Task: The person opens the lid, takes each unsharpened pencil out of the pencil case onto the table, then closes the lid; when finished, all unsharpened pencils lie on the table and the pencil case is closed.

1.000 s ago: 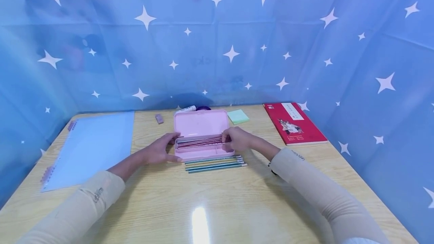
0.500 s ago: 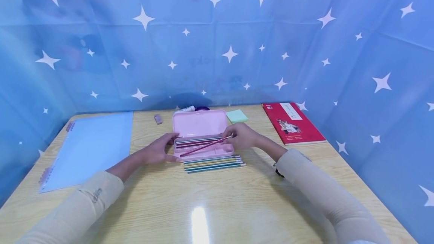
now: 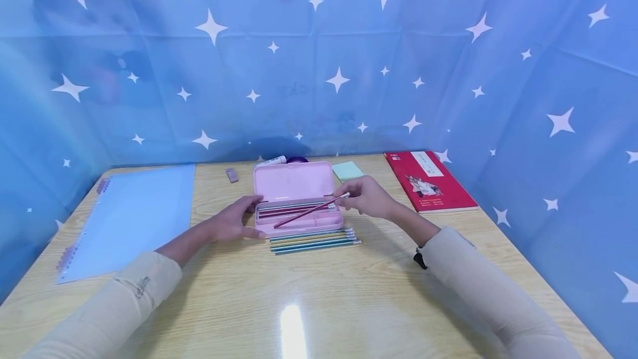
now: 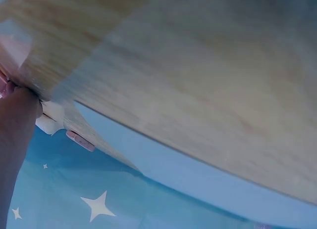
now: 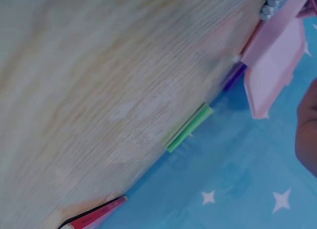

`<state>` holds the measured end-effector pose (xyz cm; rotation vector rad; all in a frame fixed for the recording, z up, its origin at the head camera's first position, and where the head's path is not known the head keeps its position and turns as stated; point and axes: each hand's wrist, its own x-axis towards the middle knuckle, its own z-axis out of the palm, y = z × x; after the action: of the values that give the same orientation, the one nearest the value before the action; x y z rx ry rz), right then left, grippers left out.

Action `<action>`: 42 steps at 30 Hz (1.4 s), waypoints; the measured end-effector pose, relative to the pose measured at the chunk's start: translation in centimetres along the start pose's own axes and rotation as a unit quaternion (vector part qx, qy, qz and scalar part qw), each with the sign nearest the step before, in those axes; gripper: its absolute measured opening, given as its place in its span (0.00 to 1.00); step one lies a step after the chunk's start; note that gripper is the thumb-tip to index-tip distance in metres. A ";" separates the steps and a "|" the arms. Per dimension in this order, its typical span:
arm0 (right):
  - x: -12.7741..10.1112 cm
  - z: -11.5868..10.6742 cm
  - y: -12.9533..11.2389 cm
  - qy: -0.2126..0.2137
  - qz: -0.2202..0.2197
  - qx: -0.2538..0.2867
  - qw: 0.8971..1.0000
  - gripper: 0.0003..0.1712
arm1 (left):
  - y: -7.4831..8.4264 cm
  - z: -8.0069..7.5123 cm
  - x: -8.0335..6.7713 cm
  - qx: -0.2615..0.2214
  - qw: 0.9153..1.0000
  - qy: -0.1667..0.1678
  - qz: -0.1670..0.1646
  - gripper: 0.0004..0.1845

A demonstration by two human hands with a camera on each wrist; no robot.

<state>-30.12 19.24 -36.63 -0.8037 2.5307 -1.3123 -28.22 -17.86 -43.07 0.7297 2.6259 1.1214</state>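
Observation:
A pink pencil case [image 3: 294, 180] stands with its lid raised in the middle of the table in the head view. Several pencils [image 3: 286, 212] lie in its tray. My left hand [image 3: 231, 221] holds the case's left end, fingers at the back corner and thumb at the front. My right hand [image 3: 366, 197] pinches a dark red pencil [image 3: 306, 213] near its eraser end, and the pencil slants over the tray with its other end low at the left. A row of teal and yellow pencils [image 3: 314, 241] lies just in front of the case.
A blue spiral notebook [image 3: 134, 215] lies at the left, a red book [image 3: 431, 181] at the right. Behind the case are a small purple eraser [image 3: 232, 175], a white tube [image 3: 273, 160], a purple round thing [image 3: 298, 159] and green sticky notes [image 3: 348, 170]. A starry curtain borders the table.
My right hand has come up out of the tray with the red pencil and moved right, drawing its lower end rightward too. My left hand has stayed on the case.

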 end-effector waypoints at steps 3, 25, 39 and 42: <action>-0.7 -0.2 -0.1 0.005 0.002 0.011 1.000 0.09 | 0.0 0.0 0.0 0.001 1.000 -0.001 -0.002 0.58; -7.3 0.7 -0.1 -0.053 0.003 -0.066 0.996 0.03 | 0.2 -0.2 0.2 -0.001 1.000 -0.004 -0.008 0.58; -7.9 1.0 0.8 -0.116 0.032 -0.071 0.990 0.07 | -0.2 0.1 -0.1 -0.006 1.000 0.000 0.003 0.58; -8.0 1.0 1.0 -0.112 0.041 -0.081 0.990 0.06 | -0.1 0.1 -0.1 -0.002 1.000 0.001 -0.001 0.58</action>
<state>-23.45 23.30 -38.66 -0.8167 2.4831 -0.9440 -28.14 -17.91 -43.19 0.7264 2.6238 1.1284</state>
